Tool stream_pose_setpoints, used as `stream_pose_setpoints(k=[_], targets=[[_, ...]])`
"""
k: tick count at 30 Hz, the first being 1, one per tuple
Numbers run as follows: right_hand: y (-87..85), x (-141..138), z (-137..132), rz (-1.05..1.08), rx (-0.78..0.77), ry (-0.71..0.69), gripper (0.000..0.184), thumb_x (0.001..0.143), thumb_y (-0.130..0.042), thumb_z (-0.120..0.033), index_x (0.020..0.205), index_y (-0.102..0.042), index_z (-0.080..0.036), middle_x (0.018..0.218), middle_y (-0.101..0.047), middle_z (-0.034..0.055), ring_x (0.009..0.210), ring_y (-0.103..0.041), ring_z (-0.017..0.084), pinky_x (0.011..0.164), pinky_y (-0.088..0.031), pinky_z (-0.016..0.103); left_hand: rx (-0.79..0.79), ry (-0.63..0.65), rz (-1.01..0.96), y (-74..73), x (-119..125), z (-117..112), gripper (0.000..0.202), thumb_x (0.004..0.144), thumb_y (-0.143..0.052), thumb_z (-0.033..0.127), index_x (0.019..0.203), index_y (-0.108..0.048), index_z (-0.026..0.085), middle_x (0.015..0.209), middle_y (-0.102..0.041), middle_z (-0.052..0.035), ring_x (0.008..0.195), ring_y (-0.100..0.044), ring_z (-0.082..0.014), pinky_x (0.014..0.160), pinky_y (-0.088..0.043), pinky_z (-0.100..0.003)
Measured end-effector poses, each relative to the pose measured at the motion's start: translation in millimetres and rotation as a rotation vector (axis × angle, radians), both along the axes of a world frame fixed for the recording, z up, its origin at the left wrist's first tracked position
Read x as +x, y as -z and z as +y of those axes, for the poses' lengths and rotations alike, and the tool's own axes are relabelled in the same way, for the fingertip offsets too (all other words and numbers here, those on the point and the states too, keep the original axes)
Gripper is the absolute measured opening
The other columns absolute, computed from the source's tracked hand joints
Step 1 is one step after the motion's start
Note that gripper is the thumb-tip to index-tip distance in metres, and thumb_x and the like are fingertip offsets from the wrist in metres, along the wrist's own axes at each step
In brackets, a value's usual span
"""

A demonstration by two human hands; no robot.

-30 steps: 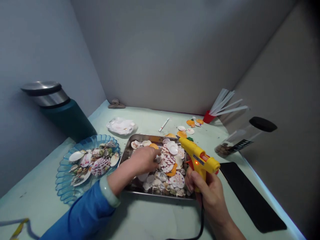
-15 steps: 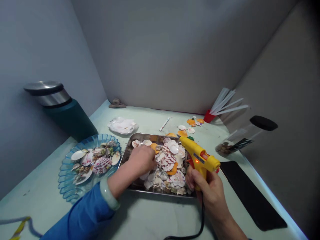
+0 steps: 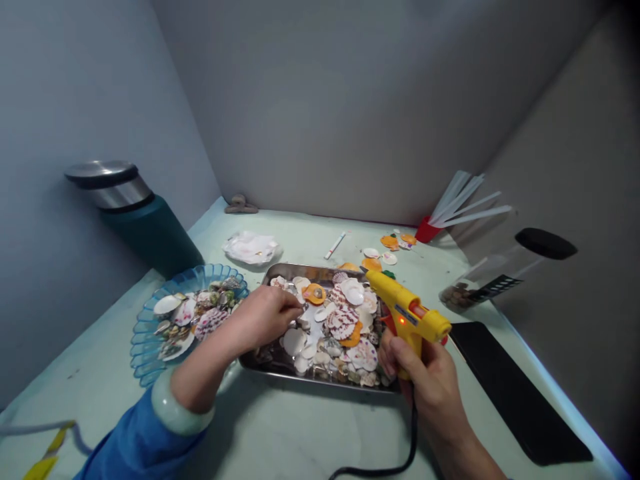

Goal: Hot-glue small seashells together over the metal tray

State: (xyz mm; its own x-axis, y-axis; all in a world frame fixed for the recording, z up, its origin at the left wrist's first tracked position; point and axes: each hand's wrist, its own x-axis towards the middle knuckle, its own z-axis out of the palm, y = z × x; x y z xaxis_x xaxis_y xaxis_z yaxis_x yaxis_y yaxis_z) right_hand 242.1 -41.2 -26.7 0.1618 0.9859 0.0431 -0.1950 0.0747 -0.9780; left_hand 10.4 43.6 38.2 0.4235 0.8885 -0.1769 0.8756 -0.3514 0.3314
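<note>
Head | pale-green table [image 3: 280, 433], grey walls [image 3: 325, 120] left, far, right | left hand [image 3: 263, 319] over tray [image 3: 320, 382], grip unclear | right hand [image 3: 431, 377] gripping gun [image 3: 395, 298]

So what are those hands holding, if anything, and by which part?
The right hand grips the yellow glue gun by its handle. Whether the left hand, over the metal tray, pinches anything cannot be told.

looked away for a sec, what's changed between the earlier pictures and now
The left hand has drawn back to the left over the tray, baring more of an orange shell; whether it holds anything can't be told. The right hand still grips the yellow glue gun, and the tray and blue plate stayed put.
</note>
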Motion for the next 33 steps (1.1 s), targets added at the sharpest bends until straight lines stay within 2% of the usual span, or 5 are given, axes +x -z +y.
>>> stream_pose_setpoints(k=[7,13,18,22,33], targets=[[0.7,2,0,-0.005,0.003,-0.030,0.023,0.086,-0.065,-0.040,0.089,-0.055,-0.019,0.061,-0.048,-0.0041,0.053,-0.041,0.012,0.050,-0.033,0.027,-0.041,0.092,0.269,-11.5,-17,-17,0.020,0.074,-0.055,0.016,0.079,-0.073,0.024,0.082,-0.075,-0.0070,0.079,-0.067,-0.0242,0.070,-0.047,-0.031],[4.7,3,1,-0.017,0.023,-0.041,0.022,0.088,-0.063,-0.040,0.087,-0.053,-0.021,0.062,-0.048,-0.0043,0.053,-0.042,0.011,0.051,-0.034,0.027,0.031,0.080,0.255,12.5,4,-25,0.023,0.073,-0.058,0.018,0.092,-0.070,0.015,0.093,-0.073,-0.0154,0.081,-0.069,-0.0311,0.067,-0.051,-0.037],[8.2,7,0,-0.041,-0.015,-0.039,0.021,0.087,-0.064,-0.039,0.083,-0.054,-0.020,0.059,-0.049,-0.0037,0.053,-0.044,0.012,0.049,-0.034,0.026,0.085,0.012,0.163,25.7,23,-14,0.021,0.082,-0.050,0.017,0.089,-0.070,0.016,0.086,-0.074,-0.0114,0.082,-0.070,-0.0252,0.069,-0.050,-0.031],[10.6,9,1,-0.009,-0.021,-0.029,0.020,0.086,-0.066,-0.038,0.086,-0.056,-0.020,0.061,-0.051,-0.0030,0.053,-0.046,0.012,0.049,-0.036,0.025,0.148,-0.068,0.084,19.0,16,4,0.036,0.094,-0.038,0.030,0.123,-0.056,0.021,0.109,-0.072,-0.0062,0.094,-0.067,-0.0161,0.078,-0.049,-0.023],[6.9,5,1,-0.004,0.023,-0.035,0.021,0.086,-0.067,-0.037,0.085,-0.054,-0.021,0.061,-0.049,-0.0039,0.053,-0.044,0.012,0.050,-0.036,0.026,0.090,-0.025,0.279,19.5,6,-5,0.022,0.072,-0.058,0.011,0.090,-0.070,0.014,0.090,-0.074,-0.0177,0.084,-0.069,-0.0319,0.070,-0.050,-0.039]])
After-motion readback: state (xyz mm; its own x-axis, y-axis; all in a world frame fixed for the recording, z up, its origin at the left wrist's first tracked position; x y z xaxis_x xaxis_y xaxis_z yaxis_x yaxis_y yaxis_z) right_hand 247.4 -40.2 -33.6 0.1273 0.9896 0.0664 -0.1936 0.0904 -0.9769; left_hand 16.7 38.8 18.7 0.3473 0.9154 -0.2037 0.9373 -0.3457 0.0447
